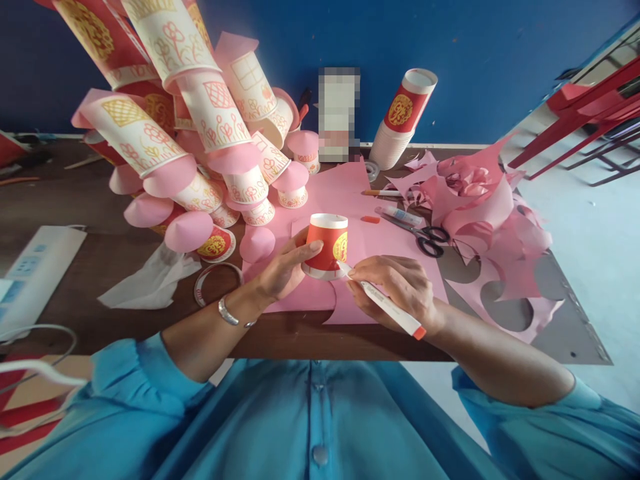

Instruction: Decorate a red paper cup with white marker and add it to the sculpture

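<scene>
A red paper cup [320, 241] with a gold emblem and white bands stands upside down in the grip of my left hand [287, 267], thumb across its front. My right hand [395, 290] is closed on a white marker pen [387, 305] with an orange end. The pen's tip meets the cup low on its right side, near the white band. Pink paper sheets [285, 297] lie beneath both hands. An orange pen cap [371, 219] rests on the pink paper beyond my right hand.
Decorated paper-cup towers [215, 110] with pink roofs rise at left. Stacked cups [403, 120] stand by the blue wall. Scissors [425, 237], a glue tube [401, 215] and pink scraps [480, 200] lie right; a tape roll [199, 288] and crumpled white plastic [150, 280] lie left.
</scene>
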### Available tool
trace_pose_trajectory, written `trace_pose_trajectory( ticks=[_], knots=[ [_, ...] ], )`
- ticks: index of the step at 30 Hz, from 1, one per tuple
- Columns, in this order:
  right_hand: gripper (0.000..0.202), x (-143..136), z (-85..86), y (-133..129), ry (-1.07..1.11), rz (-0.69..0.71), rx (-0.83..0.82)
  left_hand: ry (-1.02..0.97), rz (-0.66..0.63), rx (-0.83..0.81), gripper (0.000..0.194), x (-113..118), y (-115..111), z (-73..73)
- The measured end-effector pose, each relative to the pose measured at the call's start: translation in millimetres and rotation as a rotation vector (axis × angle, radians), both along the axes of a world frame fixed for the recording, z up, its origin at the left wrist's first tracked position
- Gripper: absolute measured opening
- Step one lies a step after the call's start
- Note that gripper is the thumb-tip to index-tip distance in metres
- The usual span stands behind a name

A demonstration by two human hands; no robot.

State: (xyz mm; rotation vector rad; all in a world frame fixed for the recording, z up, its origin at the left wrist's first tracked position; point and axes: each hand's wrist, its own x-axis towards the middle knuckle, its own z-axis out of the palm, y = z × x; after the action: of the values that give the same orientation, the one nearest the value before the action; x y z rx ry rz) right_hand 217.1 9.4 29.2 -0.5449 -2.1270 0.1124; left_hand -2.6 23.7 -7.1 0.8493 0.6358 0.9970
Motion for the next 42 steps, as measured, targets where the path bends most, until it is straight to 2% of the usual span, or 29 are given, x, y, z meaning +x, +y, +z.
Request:
trace_pose_trajectory(
  ticks=[7, 17, 26, 42],
  knots=[
    [0.017, -1.3, -0.1, -0.7, 0.004, -0.049, 0.008, 0.009, -0.01, -0.003, 0.064, -0.4, 0.7, -0.1],
    [0.017, 0.1, 2.9, -1.7, -0.029, -0.047, 0.004, -0.007, 0.023, -0.003, 0.05, -0.4, 0.2, -2.3],
    [0.017, -0.6, 2.8, -2.7, -0.034, -0.042, 0.004, -0.016, 0.019, 0.002, 0.061, 0.1, 0.0, -1.6],
    [0.017, 1.0, 4.0, -1.5, -0.052, -0.055, 0.03, 0.003, 0.035, -0.007, 0.061, -0.4, 0.9, -0.2]
  ],
)
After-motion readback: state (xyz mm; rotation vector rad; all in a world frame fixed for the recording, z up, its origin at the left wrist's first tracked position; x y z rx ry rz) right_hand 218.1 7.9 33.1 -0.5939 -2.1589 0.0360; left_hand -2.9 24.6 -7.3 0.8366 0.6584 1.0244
